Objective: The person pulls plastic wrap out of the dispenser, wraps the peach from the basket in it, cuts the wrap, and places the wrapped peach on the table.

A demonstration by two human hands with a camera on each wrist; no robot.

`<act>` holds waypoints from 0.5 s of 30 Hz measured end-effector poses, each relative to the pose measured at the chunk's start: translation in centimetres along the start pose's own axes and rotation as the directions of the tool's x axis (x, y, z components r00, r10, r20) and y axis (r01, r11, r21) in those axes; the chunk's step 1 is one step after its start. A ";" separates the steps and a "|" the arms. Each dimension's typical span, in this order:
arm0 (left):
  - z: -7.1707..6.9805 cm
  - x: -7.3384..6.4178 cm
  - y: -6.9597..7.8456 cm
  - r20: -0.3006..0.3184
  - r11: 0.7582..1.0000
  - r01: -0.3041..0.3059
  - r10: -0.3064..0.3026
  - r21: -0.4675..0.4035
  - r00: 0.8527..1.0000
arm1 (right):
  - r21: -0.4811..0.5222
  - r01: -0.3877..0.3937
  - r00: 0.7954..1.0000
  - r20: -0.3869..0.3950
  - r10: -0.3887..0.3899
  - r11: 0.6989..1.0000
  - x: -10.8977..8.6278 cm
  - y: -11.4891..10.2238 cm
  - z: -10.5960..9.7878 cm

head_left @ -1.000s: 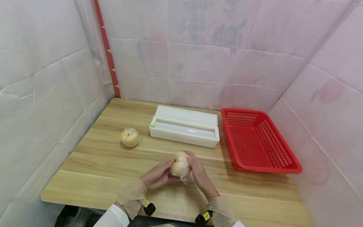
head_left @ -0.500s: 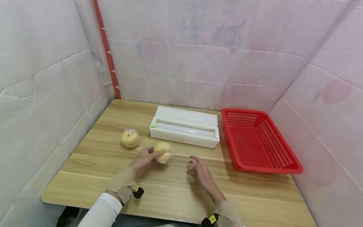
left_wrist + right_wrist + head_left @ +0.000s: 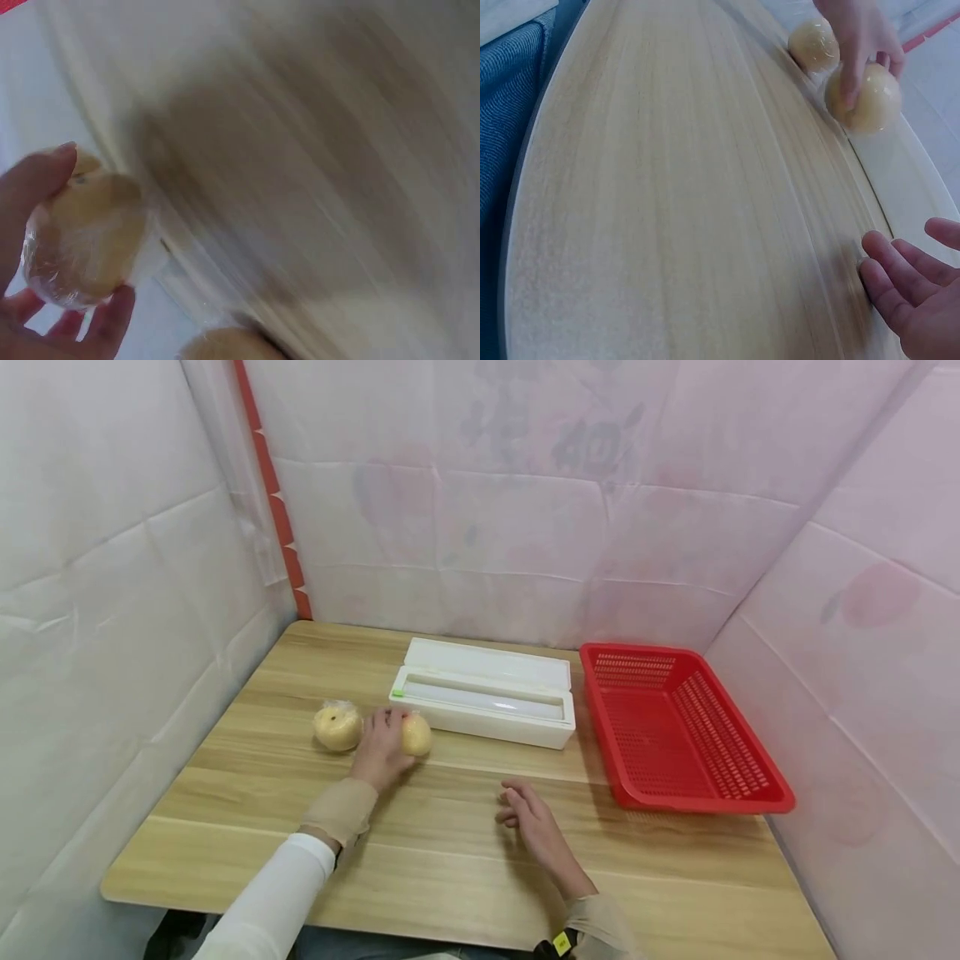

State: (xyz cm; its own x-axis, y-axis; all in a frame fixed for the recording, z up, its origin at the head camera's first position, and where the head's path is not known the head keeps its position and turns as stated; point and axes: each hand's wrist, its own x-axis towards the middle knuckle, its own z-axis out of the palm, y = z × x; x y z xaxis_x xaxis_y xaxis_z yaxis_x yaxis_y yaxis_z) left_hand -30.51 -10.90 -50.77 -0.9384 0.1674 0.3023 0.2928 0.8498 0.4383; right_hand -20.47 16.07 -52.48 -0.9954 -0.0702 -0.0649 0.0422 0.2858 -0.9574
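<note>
My left hand grips a round yellow fruit, apple- or pear-like, in clear plastic film. In the left wrist view the thumb lies over the wrapped fruit and the fingertips curl round its other side. Just left of that hand, a second film-wrapped yellow fruit sits on the table; a dark dot shows on it. Apart from both fruits, my right hand hovers low over or rests on the table, its fingers relaxed and holding nothing; the right wrist view shows its loosely bent fingers.
Behind the hands stands a long white box with its lid raised and a pale roll inside. A red perforated plastic basket is at the right of the wooden table. White sheeting encloses the back and sides.
Both hands held the wrapped fruit at the front middle. The right hand let go and moved slightly right; the left hand carried the fruit back and left, beside the other one.
</note>
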 end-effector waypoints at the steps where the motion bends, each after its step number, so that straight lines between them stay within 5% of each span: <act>1: 0.1 0.0 -0.1 -0.010 0.998 -0.022 0.022 0.052 1.000 | 0.000 0.002 1.000 0.002 -0.002 1.000 0.0 0.0 0.1; 6: 0.4 -0.5 -0.3 0.005 0.975 -0.070 0.070 0.212 0.998 | 0.004 -0.006 1.000 -0.001 0.006 1.000 -0.1 -0.1 0.4; 10: 0.4 -1.4 -0.4 -0.004 0.970 -0.131 0.135 0.204 0.991 | -0.016 -0.006 1.000 -0.005 0.005 1.000 -0.2 0.1 0.4; 15: 0.6 -2.3 -0.7 -0.086 0.967 -0.202 0.217 0.157 0.972 | -0.048 0.008 1.000 -0.006 -0.008 0.999 -0.2 0.6 0.3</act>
State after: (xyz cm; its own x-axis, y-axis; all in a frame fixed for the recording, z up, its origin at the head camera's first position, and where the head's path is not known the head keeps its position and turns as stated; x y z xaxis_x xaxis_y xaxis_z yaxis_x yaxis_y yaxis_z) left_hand -28.68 -11.63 -52.25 -0.8332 0.3037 0.4621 0.4434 0.8663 0.2301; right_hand -20.23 16.00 -53.09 -0.9962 -0.0670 -0.0557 0.0305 0.3305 -0.9433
